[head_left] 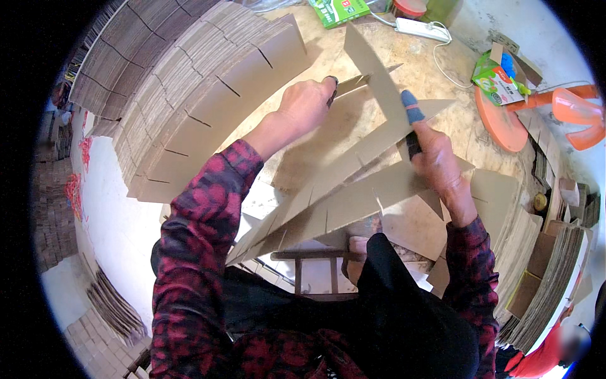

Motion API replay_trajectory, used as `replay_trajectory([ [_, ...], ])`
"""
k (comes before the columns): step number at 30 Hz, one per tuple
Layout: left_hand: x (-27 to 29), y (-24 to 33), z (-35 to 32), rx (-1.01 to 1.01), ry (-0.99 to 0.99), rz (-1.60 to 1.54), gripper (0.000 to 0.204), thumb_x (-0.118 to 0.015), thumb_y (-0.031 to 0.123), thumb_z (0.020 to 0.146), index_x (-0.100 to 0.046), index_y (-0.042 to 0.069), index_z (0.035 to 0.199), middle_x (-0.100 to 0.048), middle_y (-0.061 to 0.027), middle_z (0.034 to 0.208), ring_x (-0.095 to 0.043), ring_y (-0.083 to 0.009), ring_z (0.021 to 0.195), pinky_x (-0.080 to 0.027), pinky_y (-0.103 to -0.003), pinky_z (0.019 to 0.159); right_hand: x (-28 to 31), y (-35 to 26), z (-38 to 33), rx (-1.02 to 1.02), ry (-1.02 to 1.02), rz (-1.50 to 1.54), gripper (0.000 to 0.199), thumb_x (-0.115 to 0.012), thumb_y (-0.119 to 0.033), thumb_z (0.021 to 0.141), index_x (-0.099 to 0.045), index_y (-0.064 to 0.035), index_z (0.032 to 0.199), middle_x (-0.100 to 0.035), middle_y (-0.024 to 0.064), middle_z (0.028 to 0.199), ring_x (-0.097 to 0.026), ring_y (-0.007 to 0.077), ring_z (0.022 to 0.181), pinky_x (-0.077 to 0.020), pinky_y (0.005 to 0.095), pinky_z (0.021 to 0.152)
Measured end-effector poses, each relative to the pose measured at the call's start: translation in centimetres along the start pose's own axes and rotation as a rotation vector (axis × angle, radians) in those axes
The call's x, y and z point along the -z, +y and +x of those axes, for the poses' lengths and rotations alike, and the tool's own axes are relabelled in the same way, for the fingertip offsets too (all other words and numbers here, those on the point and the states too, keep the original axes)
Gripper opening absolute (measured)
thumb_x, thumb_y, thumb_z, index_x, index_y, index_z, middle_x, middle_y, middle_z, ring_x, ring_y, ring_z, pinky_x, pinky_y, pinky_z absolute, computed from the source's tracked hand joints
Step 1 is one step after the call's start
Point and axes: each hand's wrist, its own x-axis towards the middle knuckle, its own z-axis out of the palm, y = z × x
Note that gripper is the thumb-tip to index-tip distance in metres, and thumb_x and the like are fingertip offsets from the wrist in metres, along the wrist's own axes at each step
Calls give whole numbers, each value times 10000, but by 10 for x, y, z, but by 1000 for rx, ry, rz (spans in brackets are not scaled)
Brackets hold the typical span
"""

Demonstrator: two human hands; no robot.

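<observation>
One view here, head-worn: we look through the left of two side-by-side wide fisheyes. We face steeply down and slightly forward; it's upright and unmirrored, so picture left is the person's left. Nearest us, along the lower edge, come the dark-clad lap [404, 316] and plaid sleeves [202, 221], leading up to the left hand [300, 107] and right hand [437, 158] at close range. Slotted cardboard strips [360, 155] sit about mid-frame. Beyond, we get the bench [325, 57], then wall [511, 22] at upper right, farther off. Cardboard stacks [214, 95] at left bend toward the rim; black masks the corners and both sides.
</observation>
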Motion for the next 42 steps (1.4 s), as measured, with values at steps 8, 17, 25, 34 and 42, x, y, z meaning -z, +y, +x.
replay_trajectory([
  [8, -1, -6, 39, -67, 31, -169, 207, -531, -23, 744, -539, 19, 946, -594, -247, 699, -600, -444, 686, -478, -508, 618, -33, 23, 25, -108, -69, -44, 754, -536, 69, 698, -329, -80, 1407, -591, 250, 741, -590, 427, 692, -457, 492, 587],
  [17, 42, 12, -54, -543, -173, -270, 466, -672, 76, 532, -590, 12, 986, -333, -226, 1433, -295, -461, 1339, -326, -547, 1072, 2, 70, 52, -127, -221, -193, 574, -527, 26, 745, -421, -70, 1300, -619, 232, 773, -612, 416, 711, -483, 499, 611],
  [25, 55, 7, -161, -335, -511, -203, 575, -714, 112, 637, -534, -59, 1156, -433, -264, 1310, -288, -470, 1321, -294, -512, 1095, 84, 124, 82, -243, -141, -628, 311, -527, -32, 792, -518, -60, 1101, -637, 213, 922, -622, 387, 889, -485, 496, 724],
  [34, 30, 34, -203, -137, -175, -150, 371, -663, 66, 569, -542, -74, 891, -405, -297, 1302, -242, -540, 1310, -230, -678, 1021, 102, 87, -193, -316, 320, -633, 619, -661, -36, 750, -444, -29, 1330, -533, 248, 1222, -514, 385, 1146, -438, 408, 924],
  [42, 4, 51, -218, -93, -29, 37, 317, -606, -14, 601, -614, 40, 914, -405, -230, 1335, -204, -499, 1348, -199, -679, 1038, 57, 65, -355, -742, 357, -704, 531, -621, -13, 753, -452, 31, 1254, -433, 282, 1340, -434, 428, 1229, -359, 442, 1025],
])
